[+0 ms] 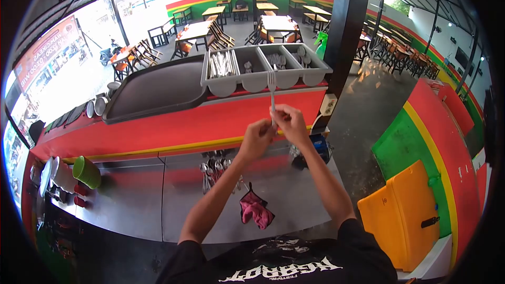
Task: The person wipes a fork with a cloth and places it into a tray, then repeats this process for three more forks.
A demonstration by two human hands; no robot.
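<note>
A metal fork stands upright in front of me, its tines pointing up before the grey cutlery tray. My right hand is closed, pinching the fork's handle. Just below and to the left, my left hand is also closed, at the handle's lower end; its fingertips are partly hidden. The tray's compartments hold bundled white-wrapped pieces, forks and spoons. On the steel counter beneath my hands lie a pile of spoons and forks and a crumpled pink cloth.
A large dark tray sits on the red ledge, left of the cutlery tray. Green and white containers stand at the counter's left end. A black pillar rises at right, with a yellow box below. Tables and chairs fill the background.
</note>
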